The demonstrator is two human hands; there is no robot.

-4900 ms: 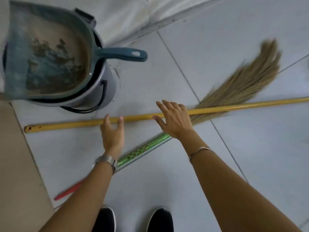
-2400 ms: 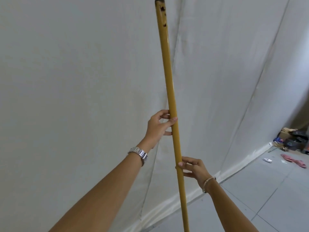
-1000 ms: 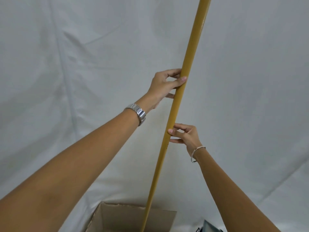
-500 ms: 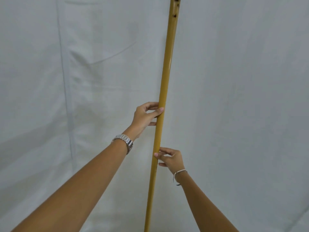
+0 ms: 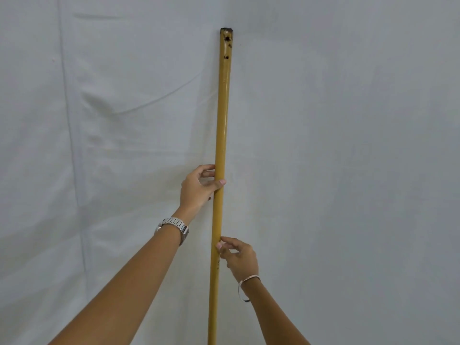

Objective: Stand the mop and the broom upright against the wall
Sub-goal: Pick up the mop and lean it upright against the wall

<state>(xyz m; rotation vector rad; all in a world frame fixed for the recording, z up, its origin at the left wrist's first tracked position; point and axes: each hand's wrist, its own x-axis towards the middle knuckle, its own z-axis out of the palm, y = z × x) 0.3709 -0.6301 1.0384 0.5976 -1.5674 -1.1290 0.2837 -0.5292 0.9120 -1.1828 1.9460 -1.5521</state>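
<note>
Left hand: curled loosely round the pole at mid-height, thumb across the front, fingers behind; light steadying hold, not clenched.
Right hand: lower on the pole, only fingertips pinching its right side.
Pole: upright, near vertical, top end close to or touching the wall; contact hard to tell. Foot out of view.
Mop or broom: cannot tell, head hidden below the frame.
Doing it well: tilt the top slightly into the wall, set the foot a little out from it, loosen one hand at a time, wait for stillness before letting go.
Risk: smooth round shaft likely to slide sideways along the cloth.
Materials: pole glossy yellow, rigid, dark chipped top with small holes; wall covered in white creased fabric.
Wrists: metal link watch left, thin bangle right.
</note>
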